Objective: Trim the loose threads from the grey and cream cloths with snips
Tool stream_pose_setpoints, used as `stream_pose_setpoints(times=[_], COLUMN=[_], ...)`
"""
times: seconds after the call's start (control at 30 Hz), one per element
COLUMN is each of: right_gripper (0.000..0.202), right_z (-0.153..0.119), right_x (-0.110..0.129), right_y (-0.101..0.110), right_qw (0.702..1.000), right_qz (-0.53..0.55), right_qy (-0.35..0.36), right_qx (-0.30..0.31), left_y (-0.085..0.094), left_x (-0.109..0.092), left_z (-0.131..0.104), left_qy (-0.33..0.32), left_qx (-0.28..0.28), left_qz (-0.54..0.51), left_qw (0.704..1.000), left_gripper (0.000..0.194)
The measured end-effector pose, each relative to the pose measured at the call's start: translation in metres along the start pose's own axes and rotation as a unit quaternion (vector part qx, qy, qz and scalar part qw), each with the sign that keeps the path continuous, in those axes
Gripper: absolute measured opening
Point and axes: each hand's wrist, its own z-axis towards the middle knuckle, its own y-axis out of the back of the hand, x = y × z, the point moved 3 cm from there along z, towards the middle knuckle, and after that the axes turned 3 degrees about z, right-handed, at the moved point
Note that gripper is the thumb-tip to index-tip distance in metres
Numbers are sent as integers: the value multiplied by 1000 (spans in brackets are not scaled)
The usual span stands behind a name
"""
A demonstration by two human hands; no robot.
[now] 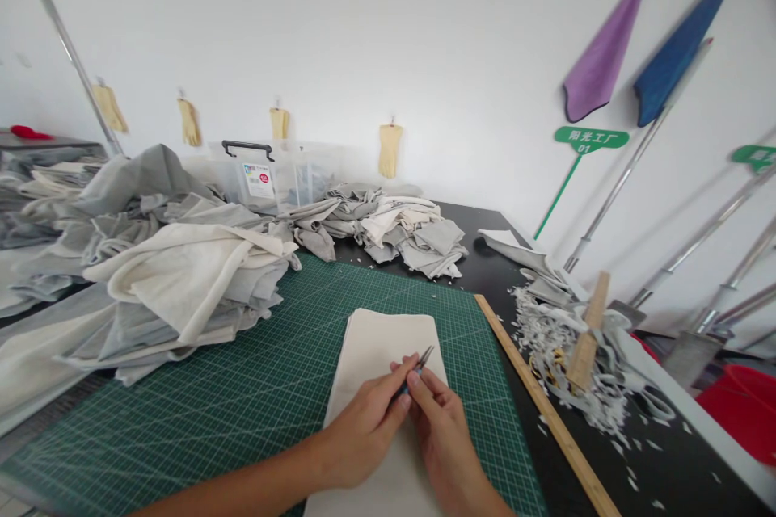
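Observation:
Small snips (427, 355) with a blue handle and pointed metal tips are held between both hands, above a stack of cream cloth (391, 335). My left hand (367, 420) is closed on the handle from the left, with thumb and fingers pressed together. From the other side, the fingers of my right hand (445, 428) pinch the same tool near its blades. The cloth lies flat on a green cutting mat (255, 388). My fingers hide most of the handle.
Piles of grey and cream cloth (187, 283) cover the left side and back. A clear plastic box (258, 182) stands near the wall. A wooden ruler (539, 400) runs along the mat's right edge. Beyond it, shredded scraps (546, 331) surround a wooden block (588, 339).

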Motion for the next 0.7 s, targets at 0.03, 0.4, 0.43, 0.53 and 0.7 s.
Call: stream_pose_setpoints(times=[0.03,0.4,0.43,0.53,0.7], right_gripper=[34,31,31,31,31], right_z=[0,1,1,2,1], right_x=[0,-1,-1,-2,-2], right_y=[0,0,1,1,1], right_qw=[1000,1000,1000,1000,1000], right_qz=[-3,2,4,5,-7], right_qy=[1,3,1,0,2], right_qx=[2,5,4,1,16], left_y=[0,0,1,2,1], left_x=[0,-3,-3,-2,-1], left_z=[0,0,0,0,1], left_qy=[1,-14,-15,-15,-22], left_qx=[3,7,4,0,8], left_qz=[1,6,6,4,12], left_qw=[1000,1000,1000,1000,1000], left_gripper=[49,49,49,49,49])
